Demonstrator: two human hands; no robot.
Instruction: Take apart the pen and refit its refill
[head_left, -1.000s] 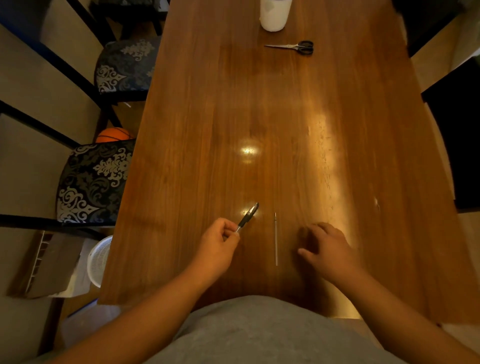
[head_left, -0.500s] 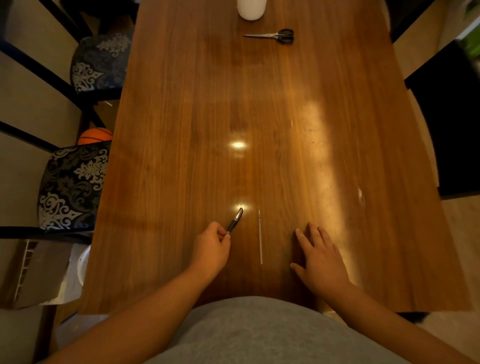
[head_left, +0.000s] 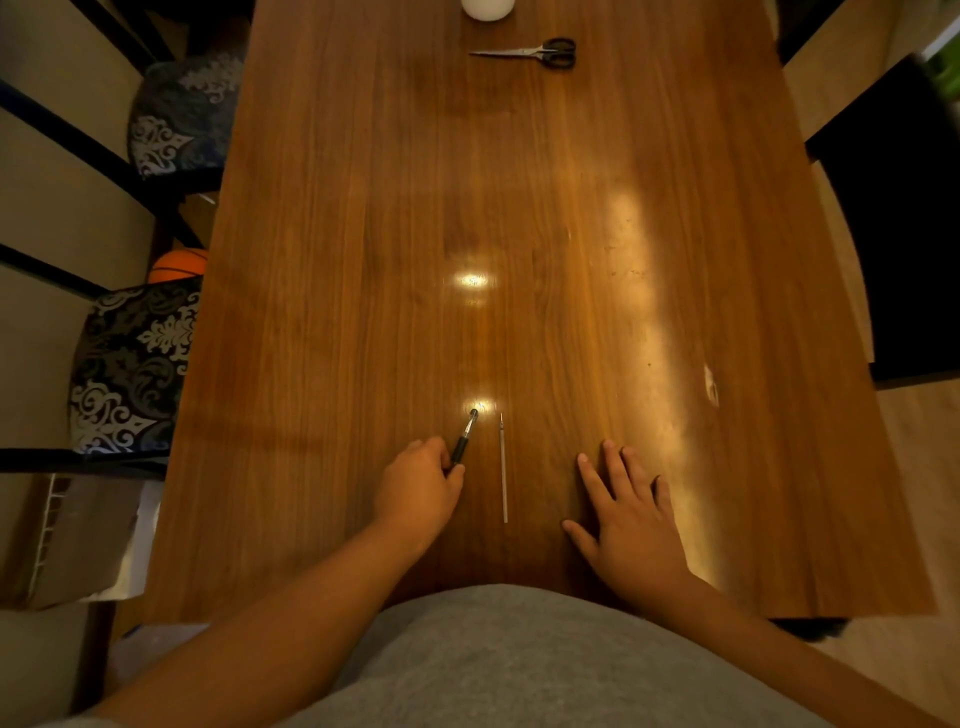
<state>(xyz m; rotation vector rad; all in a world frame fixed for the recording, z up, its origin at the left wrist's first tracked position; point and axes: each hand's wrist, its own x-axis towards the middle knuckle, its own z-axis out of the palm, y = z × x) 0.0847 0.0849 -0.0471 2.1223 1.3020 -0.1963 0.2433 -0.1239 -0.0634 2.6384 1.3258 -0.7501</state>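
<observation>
**Pen apart, refill lying loose, refit not begun**

Head view, the only one I have. The left hand (head_left: 418, 488) is curled around the near end of the pen barrel (head_left: 464, 439), pinching it so the dark grip and pale tip slant away toward a bright glare spot on the tabletop (head_left: 571, 208). I can't say whether the far end rests on the wood or hangs just above it. The refill (head_left: 503, 467) lies by itself just beside the barrel, a thin pale rod running straight away from me, touched by neither hand. The right hand (head_left: 623, 514) lies flat on the wood, fingers straight and spread, holding nothing, a little apart from the refill.

My judgement: the taking-apart is done, since the refill is out of the barrel. What's left is picking up the refill, sliding it in, and closing the pen.

Hard to make out: any cap, spring or end piece. None shows, and one could be hidden inside the left hand. Scissors (head_left: 535, 52) lie at the far end, and a white object (head_left: 487, 8) beside them is cut off by the frame edge.
</observation>
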